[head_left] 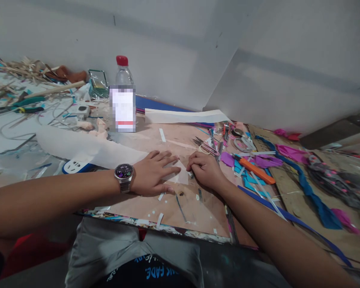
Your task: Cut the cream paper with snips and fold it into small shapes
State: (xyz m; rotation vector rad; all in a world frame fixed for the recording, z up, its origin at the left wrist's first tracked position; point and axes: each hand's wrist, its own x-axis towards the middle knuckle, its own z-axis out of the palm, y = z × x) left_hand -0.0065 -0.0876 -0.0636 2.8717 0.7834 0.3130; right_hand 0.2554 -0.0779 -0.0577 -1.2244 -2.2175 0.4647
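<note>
A long sheet of thin white paper (pixel 93 150) lies slantwise across the wooden board (pixel 174 138). My left hand (pixel 153 172), a watch on its wrist, rests flat on the paper with fingers spread, covering part of it. Close by, at the paper's right end, my right hand (pixel 205 168) is closed with its knuckles up. A small dark bit shows under its fingers, but what it grips, if anything, is hidden. To the right of this hand lie small scissors (pixel 207 146) and an orange utility knife (pixel 256 170).
A red-capped bottle (pixel 124 76) stands behind the paper, with a folded white strip (pixel 186 116) to its right. Pliers (pixel 24 105) and wood scraps (pixel 27 70) crowd the left. Blue cloth (pixel 309 192) and coloured scraps lie right. A wall rises behind.
</note>
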